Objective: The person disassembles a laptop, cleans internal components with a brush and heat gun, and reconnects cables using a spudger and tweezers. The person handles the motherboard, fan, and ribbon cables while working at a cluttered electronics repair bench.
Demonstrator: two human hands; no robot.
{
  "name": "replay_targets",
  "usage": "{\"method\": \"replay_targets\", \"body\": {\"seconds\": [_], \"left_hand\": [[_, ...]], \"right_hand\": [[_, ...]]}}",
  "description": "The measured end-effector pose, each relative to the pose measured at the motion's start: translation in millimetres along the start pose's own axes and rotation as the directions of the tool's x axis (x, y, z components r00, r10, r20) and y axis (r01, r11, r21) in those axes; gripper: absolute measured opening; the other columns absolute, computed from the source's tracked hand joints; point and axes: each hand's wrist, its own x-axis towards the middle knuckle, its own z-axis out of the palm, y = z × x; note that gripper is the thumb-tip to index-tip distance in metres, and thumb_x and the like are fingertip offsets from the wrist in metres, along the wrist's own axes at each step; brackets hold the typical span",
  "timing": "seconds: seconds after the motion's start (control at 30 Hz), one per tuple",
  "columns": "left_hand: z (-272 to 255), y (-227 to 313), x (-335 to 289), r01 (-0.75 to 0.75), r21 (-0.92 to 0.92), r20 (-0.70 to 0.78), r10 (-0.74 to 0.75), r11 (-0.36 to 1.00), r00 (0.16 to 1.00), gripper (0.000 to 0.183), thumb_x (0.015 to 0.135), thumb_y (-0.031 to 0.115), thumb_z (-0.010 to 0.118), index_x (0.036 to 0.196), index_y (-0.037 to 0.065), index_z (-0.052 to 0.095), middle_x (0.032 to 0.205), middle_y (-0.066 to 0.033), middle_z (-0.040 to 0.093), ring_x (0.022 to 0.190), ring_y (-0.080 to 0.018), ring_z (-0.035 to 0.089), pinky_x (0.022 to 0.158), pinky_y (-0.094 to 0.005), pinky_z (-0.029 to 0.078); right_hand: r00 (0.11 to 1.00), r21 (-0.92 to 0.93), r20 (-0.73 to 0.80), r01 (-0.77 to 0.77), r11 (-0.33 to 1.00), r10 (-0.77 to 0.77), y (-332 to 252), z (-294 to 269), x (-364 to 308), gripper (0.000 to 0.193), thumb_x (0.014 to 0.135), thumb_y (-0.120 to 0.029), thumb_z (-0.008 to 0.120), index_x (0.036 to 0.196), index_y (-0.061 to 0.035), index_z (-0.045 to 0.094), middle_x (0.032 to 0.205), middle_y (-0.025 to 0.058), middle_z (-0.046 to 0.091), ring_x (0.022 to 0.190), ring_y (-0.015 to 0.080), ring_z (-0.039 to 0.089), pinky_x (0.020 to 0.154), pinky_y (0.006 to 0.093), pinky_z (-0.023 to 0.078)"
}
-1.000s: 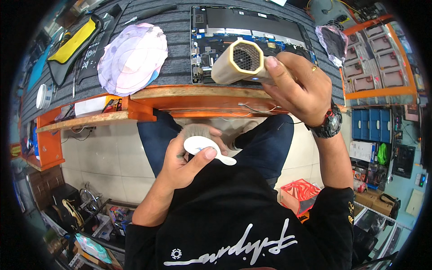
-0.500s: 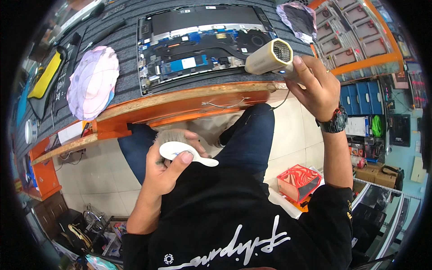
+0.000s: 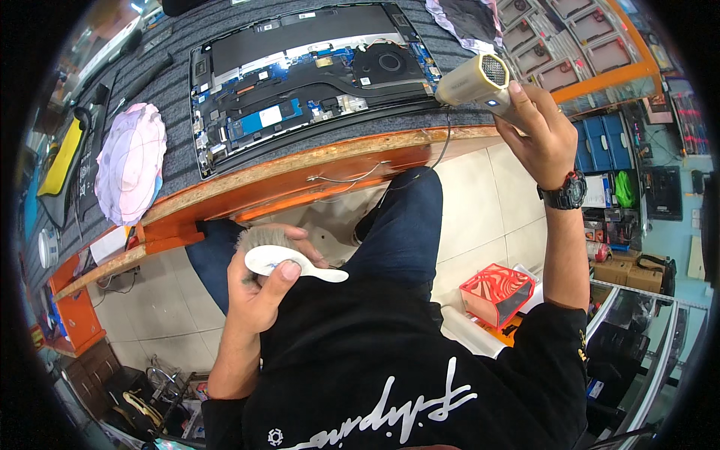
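Note:
My left hand is closed around a white-handled brush, its thumb pressed on the handle and the grey bristles turned away from me. It is held over my lap, below the bench edge. In my right hand is a beige hair dryer with a mesh end facing up and a cord hanging from it. The dryer is at the near right corner of an opened laptop. The laptop lies on the ribbed grey mat with its battery, board and fan exposed.
A pink and lilac cloth cover lies left of the laptop, near a yellow and black tool. Another cloth cover is at the far right, beside an orange-framed case. The bench's wooden edge runs in front of me.
The hair dryer has moved right, from over the laptop's near right corner to just beside it. The whole view has shifted slightly. My left hand keeps its hold on the brush.

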Motion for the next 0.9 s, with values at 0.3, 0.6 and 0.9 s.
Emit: {"method": "replay_targets", "body": {"seconds": [0.3,0.6,0.9], "left_hand": [[0,4,3,0.056,-0.007,-0.002,-0.056,0.998,0.998,0.042,0.099,0.022,0.071,0.127,-0.006,0.057,0.103,-0.0177,0.073,0.096,-0.0272,0.074,0.090,-0.0412,0.059],[-11,9,6,0.046,0.095,0.009,-0.047,0.994,0.999,0.039,0.097,0.020,0.073,0.125,-0.005,0.063,0.108,-0.0154,0.071,0.098,-0.0224,0.071,0.089,-0.0365,0.058],[-28,23,-6,0.000,0.234,-0.130,0.031,0.972,0.991,0.039,0.085,0.021,0.082,0.113,-0.005,0.074,0.115,-0.0109,0.060,0.098,-0.0167,0.059,0.085,-0.0288,0.047]], "right_hand": [[0.833,0.359,0.040,-0.528,0.770,0.552,14,13,-10,0.068,0.084,-0.016,0.086,0.141,-0.0060,0.051,0.115,0.0166,0.073,0.100,0.0260,0.074,0.084,0.0357,0.058],[0.728,0.435,0.195,-0.665,0.607,0.657,35,85,75,0.078,0.079,-0.049,0.085,0.129,0.0061,0.061,0.113,0.0241,0.074,0.097,0.0307,0.075,0.086,0.0384,0.058],[0.697,0.273,0.361,-0.715,0.644,0.620,64,170,153,0.070,0.073,-0.057,0.077,0.104,0.0059,0.077,0.096,0.0283,0.075,0.092,0.0421,0.074,0.086,0.0456,0.058]]}}
